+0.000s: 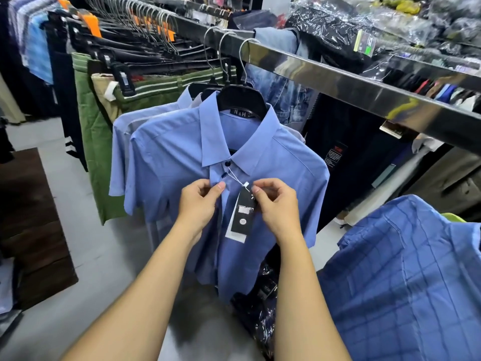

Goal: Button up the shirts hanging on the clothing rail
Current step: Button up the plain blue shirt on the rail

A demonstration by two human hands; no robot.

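A blue short-sleeved shirt (171, 162) hangs on a black hanger (240, 101) from the shiny metal rail (338, 82). Two dark buttons near its collar are fastened. A black price tag (243, 214) dangles on a white string over the chest. My left hand (199, 201) pinches the shirt's front placket just under the second button. My right hand (273, 201) pinches the fabric edge beside the top of the tag. Below my hands the shirt front hangs open. Two paler shirts (122, 126) hang behind it.
Green trousers (96, 142) and dark garments fill the rail further left. A blue checked shirt (406, 277) lies at the lower right. Plastic-wrapped clothes (351, 24) are piled behind the rail. A dark wooden surface (31, 220) stands on the left, above grey floor.
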